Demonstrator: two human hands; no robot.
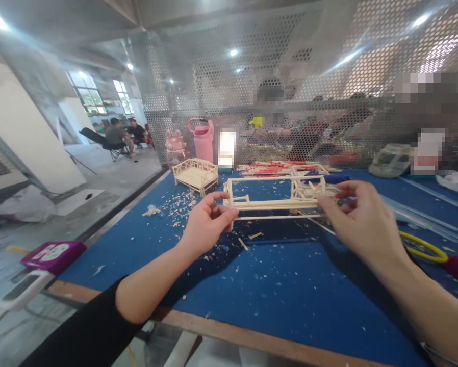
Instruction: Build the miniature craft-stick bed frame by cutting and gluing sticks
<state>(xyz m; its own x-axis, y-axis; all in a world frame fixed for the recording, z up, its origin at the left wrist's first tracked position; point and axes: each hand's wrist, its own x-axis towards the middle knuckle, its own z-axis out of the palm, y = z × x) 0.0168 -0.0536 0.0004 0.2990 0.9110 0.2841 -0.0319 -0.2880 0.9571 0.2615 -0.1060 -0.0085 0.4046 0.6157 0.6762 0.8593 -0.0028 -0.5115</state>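
A small model frame built of thin pale wooden sticks [267,204] is held up just above the blue table. My left hand [208,221] pinches its left end between thumb and fingers. At its right end my right hand [361,219] grips the frame, thumb in front and fingers behind. The frame is open between its bars, with a smaller stick structure in its right part. Behind my left hand, a finished-looking miniature wooden bench [196,174] rests on the table. Short stick offcuts [255,235] lie below the frame.
The blue tabletop [252,295] carries wood crumbs [179,209]. Red-and-pale sticks [275,168] are piled at the back, near a pink cup [203,145]. Clear strips [424,219] and a yellow ring-shaped handle [424,247] lie right. A perforated metal screen [213,92] stands behind; people are beyond.
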